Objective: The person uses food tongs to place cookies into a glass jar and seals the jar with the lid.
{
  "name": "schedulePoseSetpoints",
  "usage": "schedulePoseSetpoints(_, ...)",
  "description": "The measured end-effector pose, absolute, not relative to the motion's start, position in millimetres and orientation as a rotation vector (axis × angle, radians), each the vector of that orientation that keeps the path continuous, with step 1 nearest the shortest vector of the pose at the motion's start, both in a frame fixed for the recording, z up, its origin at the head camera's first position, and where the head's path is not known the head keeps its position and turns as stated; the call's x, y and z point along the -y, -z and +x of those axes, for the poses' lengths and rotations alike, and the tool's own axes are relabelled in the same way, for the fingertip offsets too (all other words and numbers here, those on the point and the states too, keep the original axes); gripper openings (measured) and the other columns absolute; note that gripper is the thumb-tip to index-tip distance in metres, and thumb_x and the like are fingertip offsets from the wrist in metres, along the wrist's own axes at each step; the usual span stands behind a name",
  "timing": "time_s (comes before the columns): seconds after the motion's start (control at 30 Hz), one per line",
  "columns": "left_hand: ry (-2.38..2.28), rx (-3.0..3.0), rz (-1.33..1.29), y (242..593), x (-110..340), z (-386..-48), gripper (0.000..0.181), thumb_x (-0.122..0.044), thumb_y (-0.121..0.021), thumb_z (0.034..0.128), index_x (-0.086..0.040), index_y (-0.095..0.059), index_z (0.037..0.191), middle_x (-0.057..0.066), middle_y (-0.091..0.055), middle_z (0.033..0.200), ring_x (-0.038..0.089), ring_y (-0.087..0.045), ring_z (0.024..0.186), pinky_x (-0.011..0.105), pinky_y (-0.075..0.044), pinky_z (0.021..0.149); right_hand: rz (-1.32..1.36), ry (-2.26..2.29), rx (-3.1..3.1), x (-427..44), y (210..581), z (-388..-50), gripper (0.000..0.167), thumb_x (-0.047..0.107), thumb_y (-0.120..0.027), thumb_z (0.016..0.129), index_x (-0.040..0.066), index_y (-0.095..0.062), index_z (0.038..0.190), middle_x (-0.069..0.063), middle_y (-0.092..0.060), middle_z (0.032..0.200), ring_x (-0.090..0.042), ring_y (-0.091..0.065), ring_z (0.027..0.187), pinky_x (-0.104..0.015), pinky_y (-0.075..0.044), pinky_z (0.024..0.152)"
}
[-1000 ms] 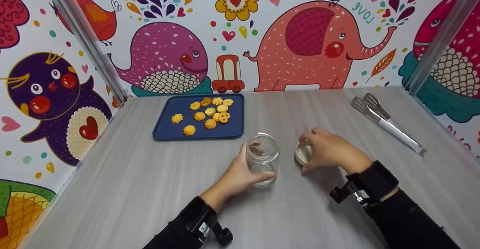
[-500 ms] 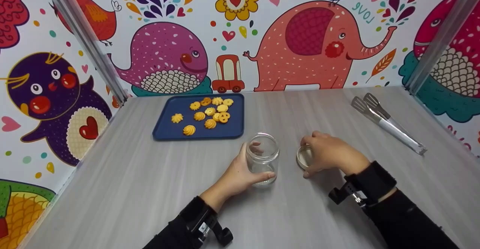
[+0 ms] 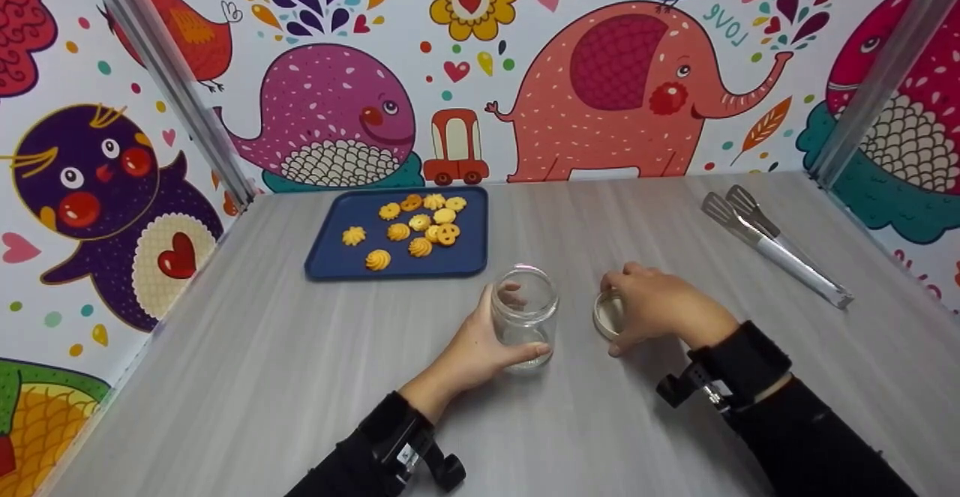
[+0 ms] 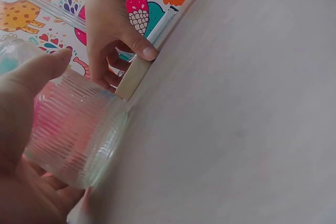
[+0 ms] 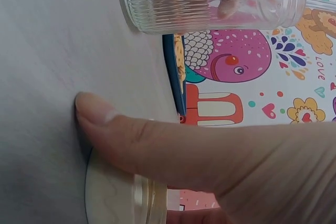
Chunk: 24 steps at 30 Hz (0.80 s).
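Note:
A clear ribbed glass jar stands upright and uncovered on the grey table. My left hand grips it from the left, thumb across the front and fingers behind. To its right, my right hand holds a round lid by its rim, with the inner side facing up. In the right wrist view, the pale lid sits against the table and shows a shiny ring. The left wrist view shows the thumb and fingers of the right hand on either side of the lid.
A blue tray bearing several cookies lies behind the jar to the left. Metal tongs rest at the right. Patterned wall panels bound the table at the back and sides.
My right hand and the lid have shifted slightly right and toward me, then stayed still. My left hand and the jar have not moved.

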<state>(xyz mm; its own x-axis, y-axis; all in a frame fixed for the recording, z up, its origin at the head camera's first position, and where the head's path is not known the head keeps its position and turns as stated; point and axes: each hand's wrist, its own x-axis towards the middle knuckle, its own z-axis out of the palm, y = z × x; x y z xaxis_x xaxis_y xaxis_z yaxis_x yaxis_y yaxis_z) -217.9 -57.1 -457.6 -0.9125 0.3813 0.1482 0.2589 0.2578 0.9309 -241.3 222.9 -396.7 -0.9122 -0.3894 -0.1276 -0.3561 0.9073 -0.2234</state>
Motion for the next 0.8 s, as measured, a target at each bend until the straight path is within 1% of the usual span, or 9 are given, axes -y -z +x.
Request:
schedulePoseSetpoints(0.27,-1.754,-2.404,0.613,458.4,57.2,-218.3,0.086,-0.026,-0.094,0.0822,-0.013,-0.043,0.149,0.011,-0.06,0.14,0.027,-0.055,0.135,0.05,-0.036,0.118,-0.586,0.297,-2.908,-222.8,397.2,-241.2,0.073,0.039,-0.104,0.058,0.013,-0.066,0.115,-0.009,-0.06,0.105,-0.033,-0.064,0.095,-0.055,-0.056,0.083)
schedulePoseSetpoints(0.57,-1.736,-2.417,0.597,456.4,57.1,-217.0,0.087,-0.028,-0.095,0.0822,-0.012,-0.043,0.149,0.009,-0.061,0.141,0.027,-0.055,0.136,0.051,-0.036,0.119,-0.629,0.31,-2.896,-225.7,396.5,-241.2,0.072,0.04,-0.103,0.058,0.015,-0.065,0.113,-0.009,-0.06,0.104,-0.036,-0.065,0.1,-0.056,-0.056,0.085)
schedulePoseSetpoints(0.8,-1.736,-2.417,0.596,456.5,56.6,-217.8,0.087,-0.029,-0.095,0.082,-0.012,-0.043,0.15,0.008,-0.061,0.141,0.027,-0.055,0.136,0.051,-0.036,0.119,-0.6,0.297,-2.881,-226.0,396.1,-242.8,0.074,0.04,-0.103,0.06,0.015,-0.064,0.118,-0.009,-0.061,0.108,-0.037,-0.065,0.103,-0.058,-0.055,0.087)
